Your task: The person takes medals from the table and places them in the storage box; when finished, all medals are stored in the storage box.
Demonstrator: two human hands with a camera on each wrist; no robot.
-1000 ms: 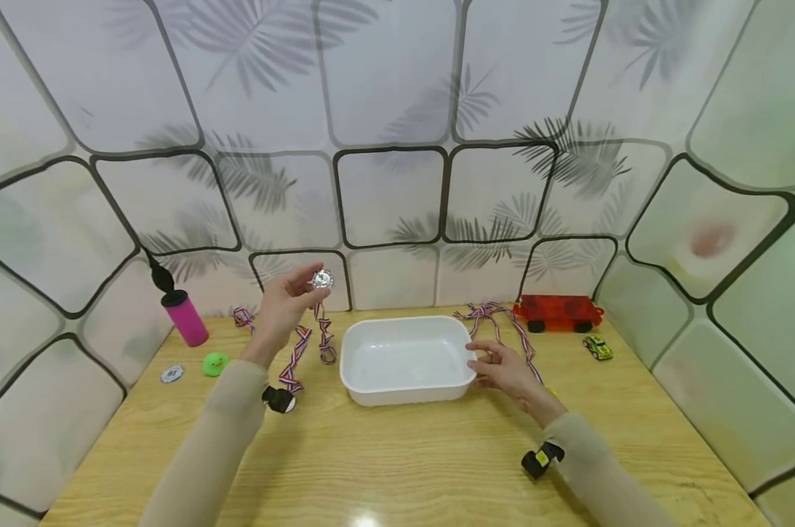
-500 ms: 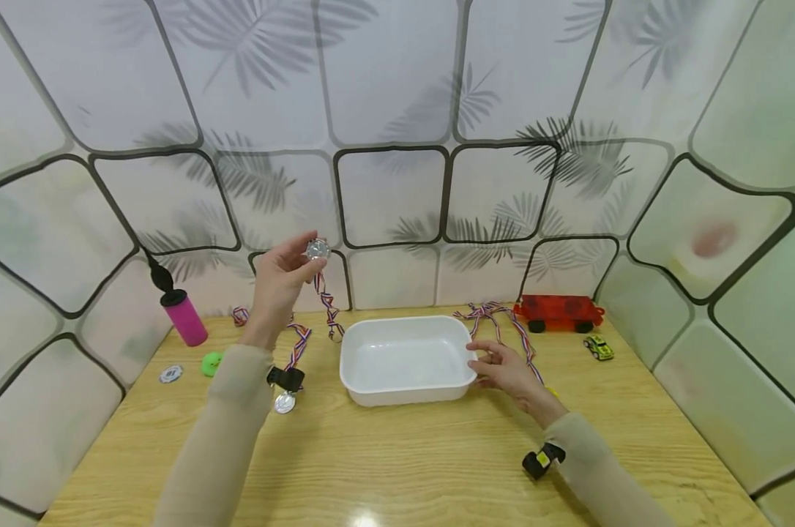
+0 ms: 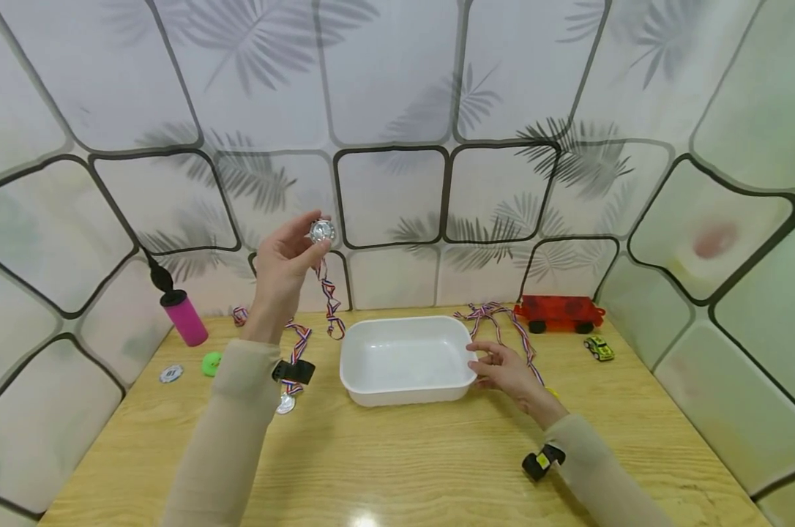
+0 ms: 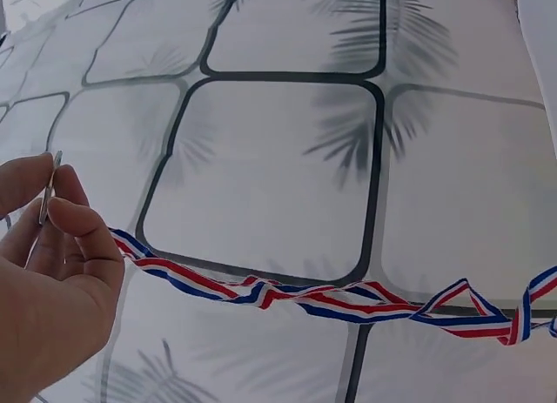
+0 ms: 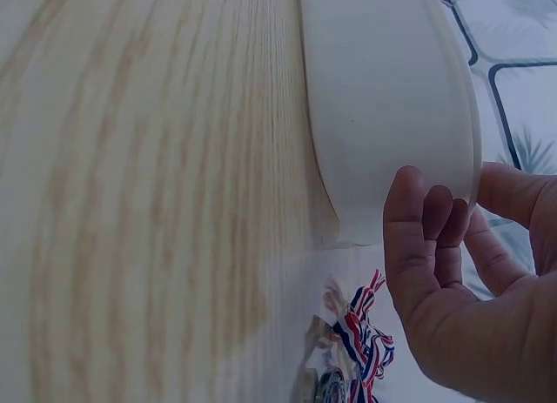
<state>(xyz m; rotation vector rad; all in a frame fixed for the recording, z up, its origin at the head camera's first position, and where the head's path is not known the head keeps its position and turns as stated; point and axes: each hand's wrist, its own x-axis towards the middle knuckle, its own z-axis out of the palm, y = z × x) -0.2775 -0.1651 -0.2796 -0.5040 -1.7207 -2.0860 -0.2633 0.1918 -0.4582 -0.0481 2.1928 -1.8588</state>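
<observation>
My left hand (image 3: 275, 274) pinches a silver medal (image 3: 322, 231) between thumb and fingers, raised above the table to the left of a white plastic basin (image 3: 407, 396). The medal's red, white and blue ribbon (image 3: 330, 293) hangs down twisted. In the left wrist view the medal (image 4: 50, 187) shows edge-on, and its ribbon (image 4: 348, 300) stretches to the right. My right hand (image 3: 511, 377) holds the basin's right end by the rim. Seen from the right wrist, the fingers (image 5: 407, 225) lie against the basin's outer wall (image 5: 383, 98). Nothing is visible inside the basin.
Another silver medal (image 3: 285, 403) lies left of the basin. Farther left are a pink pump (image 3: 187, 320), a green toy duck (image 3: 211, 364) and a round disc (image 3: 171, 374). Tricolour ribbons (image 3: 486, 313), a red toy wagon (image 3: 558, 313) and a toy car (image 3: 598, 348) lie to the right.
My left hand has lifted the medal higher, and its ribbon has risen with it. The right hand and the basin have stayed in place.
</observation>
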